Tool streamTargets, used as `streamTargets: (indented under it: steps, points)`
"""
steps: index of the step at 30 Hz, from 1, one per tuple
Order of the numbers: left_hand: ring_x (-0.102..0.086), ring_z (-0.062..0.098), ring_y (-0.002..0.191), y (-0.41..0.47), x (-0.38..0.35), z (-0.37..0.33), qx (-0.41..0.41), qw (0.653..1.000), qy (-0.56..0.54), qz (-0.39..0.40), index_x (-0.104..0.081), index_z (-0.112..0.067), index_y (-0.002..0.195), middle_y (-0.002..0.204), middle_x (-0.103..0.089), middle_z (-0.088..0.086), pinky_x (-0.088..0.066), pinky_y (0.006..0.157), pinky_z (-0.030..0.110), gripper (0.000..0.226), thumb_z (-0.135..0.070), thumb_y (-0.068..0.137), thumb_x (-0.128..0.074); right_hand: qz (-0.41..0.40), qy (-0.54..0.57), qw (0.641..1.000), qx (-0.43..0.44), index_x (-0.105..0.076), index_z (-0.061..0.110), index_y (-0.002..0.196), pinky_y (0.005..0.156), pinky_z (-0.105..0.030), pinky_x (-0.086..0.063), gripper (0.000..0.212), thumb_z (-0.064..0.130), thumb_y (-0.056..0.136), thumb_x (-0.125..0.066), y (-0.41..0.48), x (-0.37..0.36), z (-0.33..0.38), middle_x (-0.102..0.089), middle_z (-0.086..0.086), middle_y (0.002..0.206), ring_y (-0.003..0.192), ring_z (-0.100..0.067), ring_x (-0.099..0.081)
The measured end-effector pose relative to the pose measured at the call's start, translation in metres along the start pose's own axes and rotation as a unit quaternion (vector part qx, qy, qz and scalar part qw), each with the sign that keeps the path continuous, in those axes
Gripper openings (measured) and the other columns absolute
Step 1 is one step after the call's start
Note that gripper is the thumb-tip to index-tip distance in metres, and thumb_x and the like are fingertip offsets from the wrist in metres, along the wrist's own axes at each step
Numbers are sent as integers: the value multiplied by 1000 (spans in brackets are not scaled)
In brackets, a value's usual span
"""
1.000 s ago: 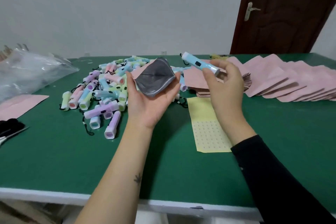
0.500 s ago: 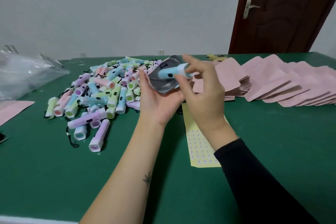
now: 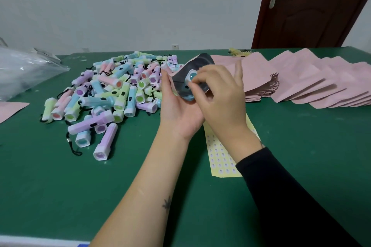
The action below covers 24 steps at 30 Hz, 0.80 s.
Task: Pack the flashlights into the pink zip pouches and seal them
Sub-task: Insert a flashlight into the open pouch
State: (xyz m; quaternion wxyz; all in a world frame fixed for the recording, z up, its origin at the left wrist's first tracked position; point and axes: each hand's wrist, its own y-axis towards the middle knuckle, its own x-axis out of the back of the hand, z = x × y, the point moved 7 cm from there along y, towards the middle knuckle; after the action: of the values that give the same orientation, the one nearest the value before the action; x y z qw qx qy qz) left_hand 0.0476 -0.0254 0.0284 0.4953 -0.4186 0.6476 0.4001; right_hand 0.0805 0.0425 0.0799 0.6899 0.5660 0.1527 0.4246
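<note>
My left hand (image 3: 178, 110) holds an open pink zip pouch (image 3: 198, 64) by its edge, its grey lining facing me. A blue flashlight (image 3: 191, 77) sits in the pouch mouth with its lens end toward me. My right hand (image 3: 218, 94) pinches that flashlight at its head with the fingertips. A heap of pastel flashlights (image 3: 112, 90) in purple, pink, blue and green lies left of my hands. Stacks of flat pink pouches (image 3: 301, 80) fan out to the right.
A yellow sticker sheet (image 3: 220, 158) lies on the green table (image 3: 60, 186) under my right wrist. A clear plastic bag (image 3: 24, 72) sits at the far left, with a pink pouch (image 3: 10, 108) below it. A brown door (image 3: 313, 6) stands behind the table.
My right hand brought the blue flashlight from above the stacks to the pouch and pushed it in, so only its lens end shows. The left hand kept the pouch open.
</note>
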Motion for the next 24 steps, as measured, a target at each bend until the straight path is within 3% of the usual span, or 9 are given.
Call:
streamTargets:
  steps: [2, 5, 9, 13, 15, 17, 19, 21, 24]
  points:
    - [-72, 30, 83, 0, 2, -1, -8, 1000, 5, -16, -63, 4, 113, 99, -68, 18, -61, 73, 36, 69, -61, 90, -54, 45, -17, 999, -12, -77, 10, 81, 115, -55, -8, 17, 20, 90, -65, -1, -2, -1, -74, -1, 95, 105, -21, -66]
    - [-70, 35, 92, -1, -2, 0, -15, 1000, 15, -16, -60, 4, 119, 107, -67, 24, -60, 79, 45, 71, -60, 92, -52, 13, 2, 1000, -15, -76, 13, 102, 110, -59, -25, 30, 24, 97, -48, 3, 11, -1, -72, 1, 110, 108, -23, -63]
    - [-54, 49, 117, -3, -11, 6, 14, 1000, -10, -14, -45, 5, 136, 131, -53, 33, -46, 98, 58, 90, -68, 86, -55, -82, 95, 982, -143, -62, 4, 120, 97, -37, -44, 32, 4, 97, -40, 6, 26, -41, -63, -7, 117, 111, -18, -57]
    - [-46, 50, 126, -3, -21, 3, 32, 998, -37, 36, -44, 7, 137, 136, -47, 34, -42, 103, 59, 92, -68, 85, -56, 22, 129, 936, -327, -50, 15, 134, 89, -14, -45, 45, -3, 93, -43, -11, -1, -93, -53, -4, 127, 109, -13, -54]
    - [-42, 52, 128, -8, -29, 9, 75, 994, -33, 75, -51, 16, 126, 129, -50, 38, -33, 111, 59, 94, -69, 86, -55, 110, 134, 928, -329, -50, 17, 136, 95, -24, -48, 45, 1, 94, -50, -16, -19, -101, -51, -5, 133, 111, -15, -54]
    - [-40, 56, 126, -13, -35, 14, 102, 990, -15, 96, -53, 18, 123, 126, -51, 40, -30, 110, 62, 99, -73, 85, -53, 149, 160, 928, -301, -51, 12, 135, 106, -37, -43, 39, 4, 96, -50, -16, -30, -100, -51, -8, 137, 119, -14, -50]
    - [-39, 50, 130, -16, -38, 18, 113, 988, 10, 102, -40, 11, 140, 134, -47, 37, -34, 102, 64, 108, -79, 81, -49, 163, 134, 938, -275, -53, 20, 124, 108, -26, -38, 34, 0, 97, -47, -19, -34, -98, -51, 7, 126, 111, 0, -47]
    - [-42, 42, 131, -17, -38, 20, 113, 987, 48, 102, -27, 4, 150, 139, -47, 31, -42, 95, 64, 116, -85, 77, -43, 153, 131, 938, -281, -59, 32, 95, 91, -15, -42, 37, -1, 98, -42, -18, -31, -96, -57, 17, 99, 89, 7, -53]
    - [-48, 39, 129, -16, -33, 20, 123, 988, 60, 72, -31, 6, 144, 146, -43, 27, -49, 87, 63, 119, -89, 73, -42, 107, 143, 910, -376, -59, 16, 76, 68, -15, -46, 34, 5, 100, -37, -23, -25, -105, -57, 3, 77, 73, -8, -53]
